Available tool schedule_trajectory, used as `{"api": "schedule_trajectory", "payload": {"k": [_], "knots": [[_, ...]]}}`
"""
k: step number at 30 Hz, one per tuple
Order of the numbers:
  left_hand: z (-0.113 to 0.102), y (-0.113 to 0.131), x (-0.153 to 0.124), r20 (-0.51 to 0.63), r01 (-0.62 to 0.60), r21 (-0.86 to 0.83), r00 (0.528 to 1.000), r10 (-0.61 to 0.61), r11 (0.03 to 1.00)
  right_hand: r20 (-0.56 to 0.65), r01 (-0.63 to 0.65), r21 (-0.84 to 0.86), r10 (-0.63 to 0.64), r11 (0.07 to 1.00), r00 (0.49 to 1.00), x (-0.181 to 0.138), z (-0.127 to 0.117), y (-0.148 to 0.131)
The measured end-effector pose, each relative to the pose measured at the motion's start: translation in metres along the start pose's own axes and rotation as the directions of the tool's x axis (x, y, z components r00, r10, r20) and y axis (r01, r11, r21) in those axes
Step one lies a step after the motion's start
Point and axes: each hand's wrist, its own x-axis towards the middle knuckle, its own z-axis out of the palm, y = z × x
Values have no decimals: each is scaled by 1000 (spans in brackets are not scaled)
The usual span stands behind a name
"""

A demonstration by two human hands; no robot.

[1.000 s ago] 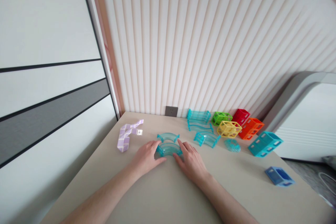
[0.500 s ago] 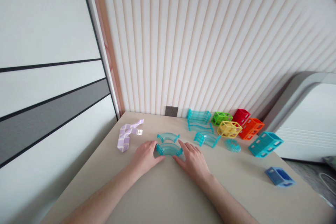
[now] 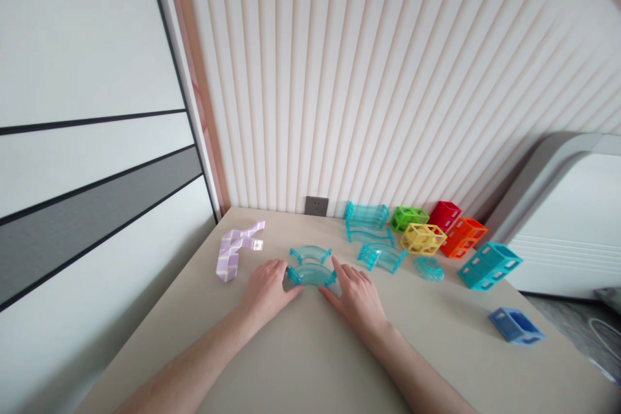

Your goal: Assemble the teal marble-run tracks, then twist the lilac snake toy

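Here, the translucent teal curved plastic track piece (image 3: pixel 310 275) lies crosswise on the beige tabletop (image 3: pixel 301 356), its 9 o'clock end loosely pinched by the left hand (image 3: pixel 266 291) and its 3 o'clock end by the right hand (image 3: pixel 358 297), both equally near.

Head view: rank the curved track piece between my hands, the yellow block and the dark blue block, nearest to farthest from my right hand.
1. Curved track piece: touching the right hand's fingers, on its left.
2. Yellow block: farther back, to the right.
3. Dark blue block: far right, standing alone.
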Motion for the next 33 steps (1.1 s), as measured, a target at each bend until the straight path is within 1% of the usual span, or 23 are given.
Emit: {"api": "schedule_trajectory", "payload": {"k": [4, 11, 17, 23, 28, 33], "knots": [[0, 0, 1, -2, 7, -12, 1000, -7, 1000, 26, -23, -10, 23, 1000, 999, 0, -1, -2], [-1, 1, 1, 35, 46, -19, 998, -45, 999, 23, -43, -23, 43, 999, 999, 1, -4, -4], [1, 0, 1, 36, 60, -16, 998, -59, 998, 51, -44, -32, 46, 999, 998, 0, -6, -5], [-1, 1, 1, 53, 71, -12, 996, -70, 997, 59, -58, -27, 60, 998, 996, 1, -5, -6], [-1, 1, 1, 47, 60, -5, 997, -60, 998, 42, -63, -15, 63, 998, 997, 0, -2, -4], [-3, 2, 1, 43, 47, 15, 998, -47, 999, 50, -60, -16, 61, 998, 997, 0, -2, -4]]}}
